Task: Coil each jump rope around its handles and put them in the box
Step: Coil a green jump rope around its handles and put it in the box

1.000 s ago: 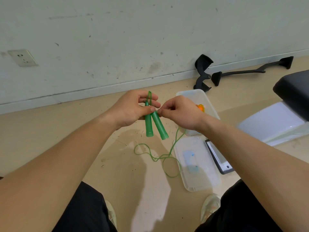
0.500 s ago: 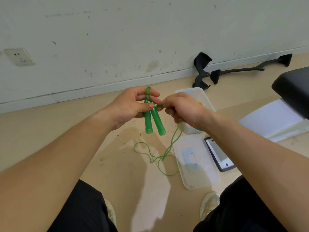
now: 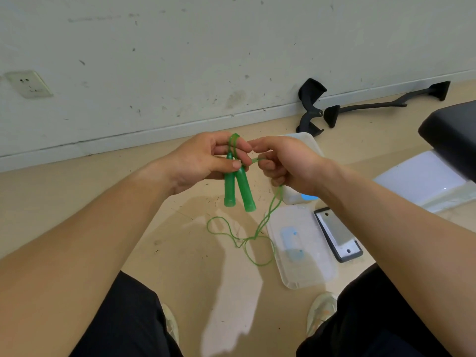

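Beige floor below a scuffed wall, with the clear box just beyond the right hand and its lid nearer the feet. The left hand grips both green handles side by side, while the right hand pinches the green cord near their tops — most of it trails in loose loops on the floor. The likely risk is that slack knots as it is drawn up, or that the handles splay and turns slip off.

- Green handles are hanging side by side, ends down.
- Thin green cord is looping onto the floor.
- Clear box is sitting on the floor beyond.
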`<state>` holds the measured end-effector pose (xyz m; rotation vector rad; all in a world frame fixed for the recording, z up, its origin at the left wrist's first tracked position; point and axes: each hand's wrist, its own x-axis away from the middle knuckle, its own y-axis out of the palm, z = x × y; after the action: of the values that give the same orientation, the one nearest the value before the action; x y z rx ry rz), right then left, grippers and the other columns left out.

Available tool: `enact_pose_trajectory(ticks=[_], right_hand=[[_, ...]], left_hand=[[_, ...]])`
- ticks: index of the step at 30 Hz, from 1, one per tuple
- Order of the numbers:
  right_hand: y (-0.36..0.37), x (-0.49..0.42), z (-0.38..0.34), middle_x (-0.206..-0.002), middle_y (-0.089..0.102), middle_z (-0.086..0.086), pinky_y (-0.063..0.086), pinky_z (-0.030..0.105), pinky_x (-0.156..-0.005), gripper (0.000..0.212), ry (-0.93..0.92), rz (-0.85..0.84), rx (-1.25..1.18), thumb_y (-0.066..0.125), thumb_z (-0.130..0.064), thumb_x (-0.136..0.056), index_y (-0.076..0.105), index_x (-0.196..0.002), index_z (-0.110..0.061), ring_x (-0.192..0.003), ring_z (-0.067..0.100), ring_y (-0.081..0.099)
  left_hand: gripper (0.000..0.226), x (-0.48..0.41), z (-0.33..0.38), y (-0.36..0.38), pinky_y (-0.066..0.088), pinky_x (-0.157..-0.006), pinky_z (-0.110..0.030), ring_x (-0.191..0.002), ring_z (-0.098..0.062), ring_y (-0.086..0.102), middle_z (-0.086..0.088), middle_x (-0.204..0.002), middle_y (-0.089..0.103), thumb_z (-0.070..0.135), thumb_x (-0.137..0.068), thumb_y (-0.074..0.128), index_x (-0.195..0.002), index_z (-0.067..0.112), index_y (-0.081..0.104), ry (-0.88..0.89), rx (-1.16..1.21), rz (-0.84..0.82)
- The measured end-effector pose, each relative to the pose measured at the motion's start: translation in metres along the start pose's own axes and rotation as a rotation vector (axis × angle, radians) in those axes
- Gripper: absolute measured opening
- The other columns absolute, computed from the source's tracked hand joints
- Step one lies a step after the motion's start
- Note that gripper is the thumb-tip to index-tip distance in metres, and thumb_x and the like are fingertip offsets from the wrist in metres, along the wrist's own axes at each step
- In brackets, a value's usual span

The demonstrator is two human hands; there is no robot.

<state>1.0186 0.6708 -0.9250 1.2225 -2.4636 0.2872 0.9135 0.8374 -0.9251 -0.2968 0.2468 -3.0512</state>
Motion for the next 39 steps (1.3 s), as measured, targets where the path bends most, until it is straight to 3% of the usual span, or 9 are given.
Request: enact_pose_trajectory(ticks=[3, 6, 8, 13, 16, 21, 25, 34, 39], right_hand=[[0.000, 0.000, 0.001, -0.062, 0.029, -0.004, 0.014, 0.029, -0.054, 0.033, -0.019, -0.071, 0.010, 0.045, -0.012, -0.089, 0.076, -0.093, -0.024, -0.059, 0.015, 0.015], [0.000, 0.000, 0.001, -0.064, 0.027, -0.004, 0.013, 0.030, -0.057, 0.017, -0.010, -0.027, -0.042, 0.054, -0.020, -0.092, 0.066, -0.081, -0.021, -0.061, 0.016, 0.013], [-0.001, -0.001, 0.002, -0.064, 0.030, -0.004, 0.013, 0.031, -0.058, 0.020, -0.020, -0.017, -0.053, 0.057, -0.025, -0.094, 0.060, -0.074, -0.023, -0.059, 0.015, 0.015], [0.001, -0.003, 0.007, -0.063, 0.046, -0.003, 0.026, 0.023, -0.048, 0.021, -0.131, 0.045, 0.139, 0.054, -0.027, -0.102, 0.055, -0.082, -0.019, -0.047, 0.008, 0.030], [0.005, -0.004, 0.008, -0.066, 0.054, 0.001, 0.032, 0.024, -0.049, 0.021, -0.177, 0.079, 0.249, 0.047, -0.025, -0.105, 0.053, -0.087, -0.016, -0.044, 0.006, 0.036], [0.005, -0.005, 0.006, -0.067, 0.060, 0.001, 0.033, 0.024, -0.049, 0.019, -0.175, 0.100, 0.217, 0.044, -0.024, -0.106, 0.050, -0.090, -0.016, -0.051, 0.011, 0.039], [0.004, -0.003, 0.006, -0.066, 0.061, 0.002, 0.033, 0.026, -0.051, 0.018, -0.150, 0.083, 0.172, 0.043, -0.019, -0.105, 0.048, -0.088, -0.017, -0.056, 0.014, 0.043], [0.003, -0.007, 0.009, -0.080, 0.069, -0.001, 0.053, 0.034, -0.069, 0.019, -0.255, 0.163, 0.473, 0.046, -0.026, -0.105, 0.054, -0.093, -0.013, -0.066, 0.010, 0.060], [0.001, -0.007, 0.006, -0.079, 0.073, 0.005, 0.060, 0.038, -0.076, 0.017, -0.262, 0.228, 0.507, 0.055, -0.021, -0.101, 0.063, -0.089, -0.011, -0.067, 0.012, 0.068]], left_hand=[[0.031, 0.003, 0.001, 0.001, 0.058, -0.084, -0.030, -0.100, -0.018, 0.070, -0.002, -0.098, 0.073, -0.010, -0.090, 0.060, -0.113, 0.010, 0.064, -0.018, 0.000, -0.056], [0.031, 0.003, 0.002, 0.003, 0.057, -0.078, -0.025, -0.097, -0.014, 0.071, -0.001, -0.096, 0.075, -0.010, -0.089, 0.061, -0.109, 0.013, 0.066, -0.042, 0.005, -0.045], [0.030, 0.002, 0.003, 0.003, 0.057, -0.078, -0.024, -0.096, -0.013, 0.072, -0.002, -0.096, 0.075, -0.010, -0.087, 0.064, -0.108, 0.013, 0.066, -0.060, 0.008, -0.015], [0.032, -0.002, -0.002, 0.010, 0.058, -0.076, -0.027, -0.094, -0.014, 0.072, 0.003, -0.090, 0.074, -0.009, -0.085, 0.067, -0.109, 0.012, 0.067, -0.120, 0.107, 0.121], [0.034, -0.006, -0.006, 0.015, 0.058, -0.087, -0.036, -0.092, -0.018, 0.070, 0.000, -0.091, 0.067, -0.010, -0.082, 0.069, -0.106, 0.014, 0.068, -0.146, 0.120, 0.227], [0.025, -0.009, -0.008, 0.023, 0.054, -0.076, -0.029, -0.094, -0.022, 0.068, -0.010, -0.098, 0.066, -0.010, -0.087, 0.064, -0.099, 0.013, 0.063, -0.197, 0.181, 0.204], [0.020, -0.009, -0.009, 0.021, 0.055, -0.083, -0.029, -0.092, -0.020, 0.067, -0.012, -0.100, 0.068, -0.007, -0.089, 0.063, -0.098, 0.010, 0.064, -0.219, 0.197, 0.173], [0.017, -0.010, -0.009, 0.018, 0.058, -0.074, -0.023, -0.084, -0.012, 0.071, -0.005, -0.095, 0.073, 0.002, -0.088, 0.069, -0.104, 0.009, 0.071, -0.224, 0.179, 0.244], [0.021, -0.011, -0.010, 0.023, 0.057, -0.084, -0.030, -0.084, -0.015, 0.071, -0.005, -0.096, 0.074, -0.003, -0.086, 0.070, -0.098, 0.013, 0.069, -0.201, 0.170, 0.299]])
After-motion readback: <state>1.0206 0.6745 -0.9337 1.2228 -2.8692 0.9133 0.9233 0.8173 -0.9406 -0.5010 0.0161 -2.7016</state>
